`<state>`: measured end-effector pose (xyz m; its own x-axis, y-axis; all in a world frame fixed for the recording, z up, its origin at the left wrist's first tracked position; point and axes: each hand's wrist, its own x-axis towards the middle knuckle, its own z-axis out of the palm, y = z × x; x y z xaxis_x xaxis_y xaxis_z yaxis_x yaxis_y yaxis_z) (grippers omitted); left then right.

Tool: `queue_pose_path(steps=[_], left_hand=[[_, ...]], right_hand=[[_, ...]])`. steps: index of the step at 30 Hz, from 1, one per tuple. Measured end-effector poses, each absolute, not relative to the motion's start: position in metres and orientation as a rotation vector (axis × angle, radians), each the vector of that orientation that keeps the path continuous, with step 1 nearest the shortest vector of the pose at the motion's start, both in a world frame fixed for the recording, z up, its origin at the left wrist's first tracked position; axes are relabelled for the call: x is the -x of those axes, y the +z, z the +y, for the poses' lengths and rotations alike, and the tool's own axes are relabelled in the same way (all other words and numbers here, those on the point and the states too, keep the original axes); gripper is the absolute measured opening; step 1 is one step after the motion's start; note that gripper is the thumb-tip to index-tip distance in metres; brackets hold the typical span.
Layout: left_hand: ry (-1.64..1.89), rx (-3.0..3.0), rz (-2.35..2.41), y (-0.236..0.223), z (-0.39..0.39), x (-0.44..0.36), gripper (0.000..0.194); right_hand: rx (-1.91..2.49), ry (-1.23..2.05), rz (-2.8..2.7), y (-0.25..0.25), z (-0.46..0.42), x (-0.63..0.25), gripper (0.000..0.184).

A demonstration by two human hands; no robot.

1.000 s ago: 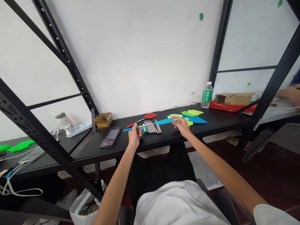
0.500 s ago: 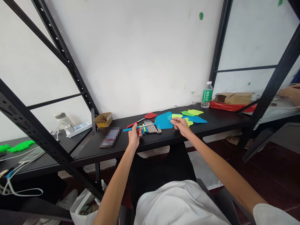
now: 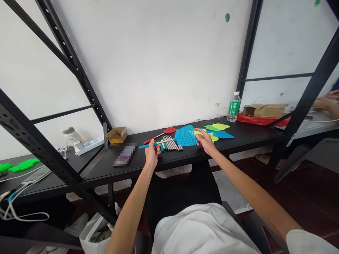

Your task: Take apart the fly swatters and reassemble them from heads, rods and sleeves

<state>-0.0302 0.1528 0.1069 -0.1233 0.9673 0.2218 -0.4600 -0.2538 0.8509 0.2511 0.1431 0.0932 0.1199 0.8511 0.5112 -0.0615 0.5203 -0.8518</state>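
Observation:
A blue fly swatter is held level above the table between my two hands. My left hand is closed round its rod near the blue handle. At the head's right edge, my right hand pinches the mesh. Under the swatter lies a row of metal rods, some with blue and yellow handle ends. Behind it rests a red fly swatter with a red handle. Loose swatter heads lie beyond my right hand: a blue one, a green one and yellow-green ones.
A small cardboard box and a blurred phone-like item are on the left of the black table. A water bottle stands at the back right. Black metal posts rise on both sides. Another person's hand shows far right.
My right hand has shifted very slightly at the swatter head's edge, and the head has tilted a little. My left hand keeps its grip. The other person's hands at far right moved.

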Motion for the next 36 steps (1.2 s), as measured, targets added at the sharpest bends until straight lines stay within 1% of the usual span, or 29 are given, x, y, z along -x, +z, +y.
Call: queue_pose_path(steps=[3, 8, 11, 16, 26, 36], left_hand=[[1.629, -0.945, 0.759, 0.107, 0.153, 0.031, 0.042], [1.619, -0.924, 0.759, 0.11, 0.151, 0.031, 0.045], [1.61, -0.919, 0.755, 0.111, 0.15, 0.031, 0.045], [1.602, -0.923, 0.744, 0.109, 0.151, 0.031, 0.045], [1.599, -0.931, 0.746, 0.109, 0.152, 0.032, 0.044], [1.595, -0.942, 0.749, 0.108, 0.154, 0.033, 0.043]], right_hand=[[0.774, 0.681, -1.345, 0.095, 0.138, -0.249, 0.052], [0.766, 0.552, -1.425, 0.097, 0.133, -0.247, 0.036], [0.764, 0.523, -1.431, 0.096, 0.133, -0.247, 0.032], [0.744, 0.517, -1.416, 0.096, 0.132, -0.246, 0.033], [0.766, 0.498, -1.395, 0.095, 0.134, -0.247, 0.027], [0.802, 0.512, -1.372, 0.095, 0.134, -0.25, 0.026]])
